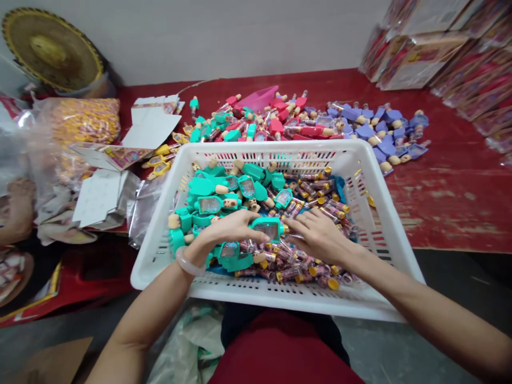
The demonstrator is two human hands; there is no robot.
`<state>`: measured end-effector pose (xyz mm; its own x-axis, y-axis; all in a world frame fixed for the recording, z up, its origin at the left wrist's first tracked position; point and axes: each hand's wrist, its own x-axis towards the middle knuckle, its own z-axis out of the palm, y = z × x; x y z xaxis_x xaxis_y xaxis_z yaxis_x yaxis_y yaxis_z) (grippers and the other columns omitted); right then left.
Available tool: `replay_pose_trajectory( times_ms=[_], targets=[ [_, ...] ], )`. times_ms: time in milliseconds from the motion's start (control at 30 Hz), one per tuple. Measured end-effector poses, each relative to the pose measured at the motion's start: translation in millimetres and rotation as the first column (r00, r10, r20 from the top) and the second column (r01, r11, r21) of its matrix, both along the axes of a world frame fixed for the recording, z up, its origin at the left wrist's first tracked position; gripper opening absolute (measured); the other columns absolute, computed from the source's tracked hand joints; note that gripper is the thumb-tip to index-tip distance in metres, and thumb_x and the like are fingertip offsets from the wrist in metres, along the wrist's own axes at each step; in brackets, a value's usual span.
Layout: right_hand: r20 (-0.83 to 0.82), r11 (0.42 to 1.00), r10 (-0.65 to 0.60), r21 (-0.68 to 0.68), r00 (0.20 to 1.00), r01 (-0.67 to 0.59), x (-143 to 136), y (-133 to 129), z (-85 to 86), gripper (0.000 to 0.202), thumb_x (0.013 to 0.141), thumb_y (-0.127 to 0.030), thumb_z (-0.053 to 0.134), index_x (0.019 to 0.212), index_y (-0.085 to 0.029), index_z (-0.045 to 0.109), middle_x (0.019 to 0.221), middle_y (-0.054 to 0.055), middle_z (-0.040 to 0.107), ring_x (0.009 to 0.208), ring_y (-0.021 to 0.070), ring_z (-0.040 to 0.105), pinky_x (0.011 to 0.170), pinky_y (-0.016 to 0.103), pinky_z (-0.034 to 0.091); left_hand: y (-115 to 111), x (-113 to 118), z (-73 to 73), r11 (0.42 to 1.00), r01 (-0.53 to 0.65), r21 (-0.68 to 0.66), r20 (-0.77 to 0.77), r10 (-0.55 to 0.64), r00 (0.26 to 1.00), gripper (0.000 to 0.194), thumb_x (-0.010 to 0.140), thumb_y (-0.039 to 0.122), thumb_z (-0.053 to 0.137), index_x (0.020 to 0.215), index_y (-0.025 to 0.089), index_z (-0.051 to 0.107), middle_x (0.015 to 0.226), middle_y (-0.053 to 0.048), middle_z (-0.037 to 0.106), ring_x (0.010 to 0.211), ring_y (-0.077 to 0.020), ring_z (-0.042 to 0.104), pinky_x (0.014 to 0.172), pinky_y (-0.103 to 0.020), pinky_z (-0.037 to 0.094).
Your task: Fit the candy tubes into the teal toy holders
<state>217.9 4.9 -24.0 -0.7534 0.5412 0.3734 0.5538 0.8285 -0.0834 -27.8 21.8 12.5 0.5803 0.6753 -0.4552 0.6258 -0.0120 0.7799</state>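
My left hand (240, 226) pinches a teal plastic toy case (268, 229) with a clear window, held above the basket's middle. At the case's right end, the closed fingers of my right hand (314, 232) grip a small clear tube with a yellow end (285, 228), mostly covered by the fingers. Under both hands is a white plastic basket (280, 301). Teal toy cases (210, 205) with beige knobs fill its left side. Small clear tubes with yellow ends and pinkish contents (294, 272) are heaped on its right.
Behind the basket, red pieces (276, 126) and purple pieces (364, 130) lie on the red table (460, 208). White cards (100, 197) and a bag of yellow-orange pieces (86, 120) stand left. Wrapped packages (420, 58) are stacked right. Another person's foot or hand (20, 208) shows far left.
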Motion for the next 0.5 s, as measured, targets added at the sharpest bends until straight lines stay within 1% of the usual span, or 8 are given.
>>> replay_pose_trajectory(
  times_ms=[67,133,233,300,367,433,467,500],
  targets=[
    [-0.006,0.997,0.069,-0.023,0.998,-0.069,-2,-8,0.2,0.026,0.093,-0.031,0.047,0.095,-0.011,0.062,0.072,0.007,0.062,0.066,0.0179,0.052,0.067,0.033,0.034,-1,-1,-2.5,0.996,0.062,-0.067,0.016,-0.061,0.998,0.044,0.071,0.054,0.068,0.092,0.016,0.067,0.075,0.002,0.06,0.067,-0.0133,0.052,0.059,-0.023,0.035],
    [-0.019,0.992,0.076,-0.104,0.997,-0.077,-3,-16,1.9,0.027,0.094,-0.031,0.045,0.09,-0.011,0.062,0.07,0.007,0.062,0.064,0.0171,0.052,0.065,0.033,0.033,-2,-1,-3.1,0.993,0.103,-0.049,0.033,-0.101,0.994,0.046,0.07,0.055,0.069,0.096,0.016,0.066,0.079,0.001,0.061,0.069,-0.014,0.053,0.059,-0.023,0.035],
    [-0.042,0.918,0.007,-0.397,0.999,-0.023,-3,-22,6.0,0.031,0.094,-0.037,0.044,0.089,-0.011,0.061,0.067,0.005,0.06,0.059,0.0146,0.05,0.058,0.029,0.03,-6,0,-2.2,0.985,0.148,0.086,0.028,-0.151,0.988,0.046,0.072,0.053,0.068,0.102,0.018,0.064,0.083,0.001,0.064,0.074,-0.0163,0.056,0.061,-0.023,0.035],
    [-0.079,0.746,-0.08,-0.666,0.994,0.007,-1,-21,7.9,0.034,0.093,-0.042,0.044,0.088,-0.013,0.061,0.063,0.002,0.057,0.055,0.012,0.046,0.054,0.026,0.029,-9,3,-2.3,0.963,0.157,0.218,-0.02,-0.156,0.988,0.041,0.076,0.049,0.067,0.105,0.021,0.063,0.083,0.001,0.065,0.075,-0.0166,0.058,0.063,-0.023,0.035],
    [-0.123,0.473,-0.182,-0.881,0.976,-0.023,1,-16,7.7,0.037,0.091,-0.048,0.047,0.083,-0.015,0.06,0.061,-0.001,0.051,0.052,0.0096,0.041,0.05,0.023,0.028,-13,6,-4.0,0.918,0.157,0.365,-0.087,-0.135,0.987,0.034,0.08,0.042,0.064,0.108,0.023,0.062,0.087,0.0,0.066,0.078,-0.0176,0.059,0.066,-0.024,0.035],
    [-0.144,0.215,-0.265,-0.973,0.954,-0.087,3,-9,5.6,0.04,0.088,-0.054,0.049,0.077,-0.016,0.057,0.057,-0.004,0.045,0.048,0.0079,0.034,0.045,0.022,0.025,-15,8,-7.2,0.864,0.164,0.476,-0.135,-0.112,0.984,0.032,0.082,0.036,0.062,0.112,0.024,0.062,0.095,-0.003,0.067,0.086,-0.0197,0.059,0.069,-0.025,0.035],
    [-0.145,0.125,-0.284,-0.986,0.948,-0.114,4,-6,4.1,0.041,0.087,-0.055,0.049,0.074,-0.016,0.055,0.055,-0.005,0.042,0.046,0.0073,0.031,0.043,0.022,0.023,-15,9,-8.8,0.847,0.165,0.506,-0.146,-0.104,0.984,0.033,0.082,0.035,0.062,0.113,0.025,0.061,0.098,-0.004,0.066,0.088,-0.0205,0.059,0.07,-0.025,0.036],
    [-0.14,0.071,-0.284,-0.99,0.949,-0.125,5,-4,2.6,0.042,0.087,-0.056,0.048,0.073,-0.017,0.054,0.053,-0.005,0.041,0.045,0.007,0.029,0.042,0.022,0.022,-15,10,-10.3,0.842,0.163,0.514,-0.15,-0.099,0.984,0.033,0.082,0.035,0.062,0.113,0.025,0.061,0.099,-0.004,0.066,0.089,-0.0209,0.059,0.071,-0.025,0.036]
  ],
)
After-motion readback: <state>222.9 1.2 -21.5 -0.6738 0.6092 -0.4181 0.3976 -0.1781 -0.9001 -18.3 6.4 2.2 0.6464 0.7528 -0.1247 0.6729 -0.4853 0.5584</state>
